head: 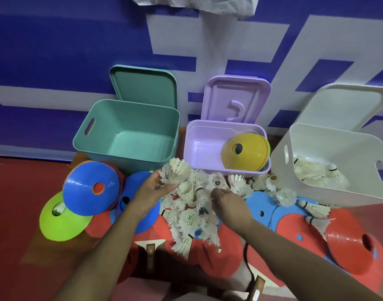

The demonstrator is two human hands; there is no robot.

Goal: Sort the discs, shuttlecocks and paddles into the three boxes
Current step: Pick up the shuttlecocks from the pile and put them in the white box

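the left hand point(152, 190) grips a bunch of shuttlecocks point(175, 172) by the feather skirts, just in front of the purple box point(199, 148) at its left corner. the right hand point(227, 200) reaches into the loose pile point(190, 216) in front of that box with its fingers curled down; whether it has pinched anything cannot be told.

the shuttlecocks are likely very light, with brittle feathers that snag on one another, so a loose cupped hold or a pinch at the cork end looks safer than a squeeze. a full handful may shed strays.

the white box point(349, 192), right of the purple box, stands open and already holds some shuttlecocks. the way to it runs past the purple box's front right corner and over the white box's raised near rim. the teal box point(129, 144), left of the purple box, also stands open. the discs point(90, 187) and paddles point(150, 257) in front of the purple box lie partly under the pile.
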